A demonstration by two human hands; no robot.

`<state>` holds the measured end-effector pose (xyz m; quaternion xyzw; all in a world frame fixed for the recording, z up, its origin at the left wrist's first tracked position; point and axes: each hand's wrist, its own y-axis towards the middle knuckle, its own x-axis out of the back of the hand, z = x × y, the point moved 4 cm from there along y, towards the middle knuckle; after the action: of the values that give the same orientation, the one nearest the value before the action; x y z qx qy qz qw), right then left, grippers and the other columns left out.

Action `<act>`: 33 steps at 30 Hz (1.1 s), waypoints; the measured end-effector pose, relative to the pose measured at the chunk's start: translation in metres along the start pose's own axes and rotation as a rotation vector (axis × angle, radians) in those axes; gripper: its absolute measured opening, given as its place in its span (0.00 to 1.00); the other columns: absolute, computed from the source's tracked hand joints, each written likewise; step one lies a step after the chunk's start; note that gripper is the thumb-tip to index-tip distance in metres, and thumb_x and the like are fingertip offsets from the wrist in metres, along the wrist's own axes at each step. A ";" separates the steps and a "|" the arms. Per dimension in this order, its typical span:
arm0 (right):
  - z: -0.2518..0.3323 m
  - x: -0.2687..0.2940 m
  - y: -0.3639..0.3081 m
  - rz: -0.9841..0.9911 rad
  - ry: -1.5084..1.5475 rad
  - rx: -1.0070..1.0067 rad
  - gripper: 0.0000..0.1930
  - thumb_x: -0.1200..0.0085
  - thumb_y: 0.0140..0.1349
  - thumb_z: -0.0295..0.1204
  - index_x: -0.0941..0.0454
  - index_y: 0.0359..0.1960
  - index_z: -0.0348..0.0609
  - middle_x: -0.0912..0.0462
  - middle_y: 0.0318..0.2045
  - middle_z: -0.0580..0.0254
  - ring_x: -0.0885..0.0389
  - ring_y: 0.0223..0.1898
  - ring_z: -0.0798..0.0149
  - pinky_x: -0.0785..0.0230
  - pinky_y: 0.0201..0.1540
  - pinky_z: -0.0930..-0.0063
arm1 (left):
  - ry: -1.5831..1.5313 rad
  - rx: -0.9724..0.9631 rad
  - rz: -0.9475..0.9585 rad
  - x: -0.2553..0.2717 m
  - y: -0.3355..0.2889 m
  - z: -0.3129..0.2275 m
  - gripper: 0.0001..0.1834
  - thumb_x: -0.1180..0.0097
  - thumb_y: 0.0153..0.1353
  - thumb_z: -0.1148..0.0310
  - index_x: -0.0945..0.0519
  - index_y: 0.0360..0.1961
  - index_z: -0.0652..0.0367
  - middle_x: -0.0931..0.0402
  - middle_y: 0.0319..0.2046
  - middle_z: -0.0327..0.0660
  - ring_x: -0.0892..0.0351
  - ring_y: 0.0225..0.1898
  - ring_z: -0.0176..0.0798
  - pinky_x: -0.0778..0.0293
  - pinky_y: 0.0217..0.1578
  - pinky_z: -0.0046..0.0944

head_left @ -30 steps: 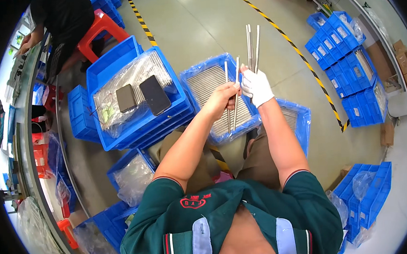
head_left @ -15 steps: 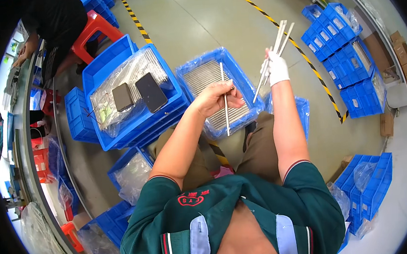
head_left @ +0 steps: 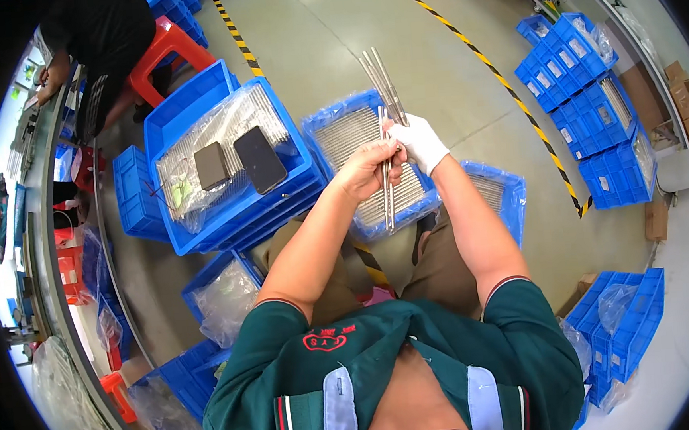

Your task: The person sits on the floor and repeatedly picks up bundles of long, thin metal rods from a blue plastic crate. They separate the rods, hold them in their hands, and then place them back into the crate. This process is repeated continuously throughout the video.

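My left hand point(head_left: 365, 169), bare, is closed around thin metal rods point(head_left: 389, 200) that stand nearly upright between thumb and fingers. Beside it and touching or almost touching is my right hand point(head_left: 422, 143) in a white glove. It grips a small bundle of similar metal rods point(head_left: 381, 76), whose upper ends fan out away from me. Both hands are above a blue bin point(head_left: 418, 211) lined with clear plastic. Rows of metal rods point(head_left: 343, 139) lie side by side in it, partly hidden by my hands. The right fingertips are partly covered by the rods and my left hand.
A second lined blue bin point(head_left: 511, 191) stands by my right knee. On the left, stacked blue bins point(head_left: 309, 165) carry plastic-covered rods, a phone point(head_left: 261, 158) and a dark box point(head_left: 211, 166). Beyond are a red stool point(head_left: 160, 62) and another person point(head_left: 104, 32). Blue bins point(head_left: 593, 110) are stacked right.
My right hand has come left and nearer, bringing its rods against my left hand. The left hand, which held one rod, now appears to have two.
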<state>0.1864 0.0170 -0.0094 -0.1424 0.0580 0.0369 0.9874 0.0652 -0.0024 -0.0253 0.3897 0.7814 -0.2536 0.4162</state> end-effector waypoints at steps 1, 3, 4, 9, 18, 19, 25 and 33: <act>0.002 -0.001 0.001 -0.010 0.043 0.015 0.13 0.44 0.59 0.38 0.26 0.28 0.40 0.24 0.20 0.66 0.29 0.17 0.75 0.37 0.20 0.80 | 0.060 -0.041 -0.072 0.003 0.001 -0.004 0.15 0.49 0.63 0.60 0.24 0.31 0.62 0.28 0.25 0.37 0.26 0.26 0.35 0.27 0.30 0.36; 0.001 0.010 0.005 -0.230 -0.279 0.152 0.15 0.47 0.61 0.40 0.26 0.29 0.39 0.24 0.20 0.66 0.28 0.19 0.74 0.36 0.23 0.78 | 0.174 -0.129 -0.215 0.008 0.002 -0.012 0.15 0.49 0.63 0.59 0.24 0.31 0.62 0.28 0.24 0.36 0.26 0.25 0.35 0.27 0.30 0.36; -0.003 0.017 0.006 -0.310 -0.395 0.211 0.15 0.48 0.61 0.40 0.25 0.29 0.39 0.24 0.20 0.66 0.28 0.19 0.74 0.36 0.24 0.78 | 0.190 -0.174 -0.256 0.008 0.002 -0.019 0.15 0.50 0.64 0.59 0.24 0.30 0.61 0.29 0.23 0.35 0.27 0.25 0.34 0.27 0.29 0.36; -0.001 0.016 -0.015 -0.196 -0.128 0.069 0.15 0.51 0.64 0.40 0.25 0.29 0.39 0.27 0.16 0.68 0.31 0.18 0.75 0.40 0.22 0.80 | 0.153 -0.434 -0.480 0.030 -0.002 -0.054 0.15 0.50 0.64 0.60 0.25 0.30 0.61 0.32 0.21 0.34 0.30 0.23 0.32 0.27 0.27 0.36; -0.012 0.002 -0.029 -0.067 -0.110 0.051 0.14 0.52 0.64 0.37 0.24 0.30 0.39 0.27 0.15 0.69 0.34 0.17 0.76 0.42 0.22 0.80 | -0.079 -0.603 -0.521 0.037 -0.004 -0.073 0.15 0.51 0.65 0.58 0.28 0.33 0.60 0.32 0.25 0.37 0.34 0.24 0.33 0.31 0.27 0.36; -0.013 0.003 -0.028 -0.062 -0.138 0.075 0.14 0.52 0.64 0.37 0.24 0.30 0.38 0.26 0.15 0.68 0.33 0.17 0.75 0.42 0.22 0.80 | -0.090 -0.601 -0.512 0.036 -0.004 -0.074 0.15 0.51 0.65 0.57 0.28 0.33 0.61 0.32 0.25 0.37 0.34 0.24 0.33 0.32 0.27 0.36; -0.008 0.003 -0.031 -0.076 -0.342 0.109 0.14 0.51 0.63 0.37 0.24 0.29 0.37 0.24 0.16 0.64 0.29 0.20 0.73 0.37 0.25 0.77 | -0.122 -0.607 -0.490 0.041 -0.004 -0.074 0.17 0.51 0.65 0.56 0.27 0.34 0.62 0.33 0.24 0.37 0.35 0.24 0.32 0.33 0.28 0.35; -0.005 0.001 -0.032 -0.092 -0.293 0.098 0.14 0.51 0.63 0.36 0.27 0.27 0.37 0.25 0.15 0.61 0.28 0.20 0.69 0.36 0.25 0.74 | 0.002 -0.519 -0.480 0.031 0.005 -0.061 0.18 0.50 0.64 0.57 0.25 0.33 0.65 0.34 0.21 0.35 0.35 0.22 0.30 0.33 0.25 0.34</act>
<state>0.1893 -0.0153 -0.0057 -0.0898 -0.0916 0.0091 0.9917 0.0311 0.0565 -0.0202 0.0763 0.8895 -0.1370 0.4292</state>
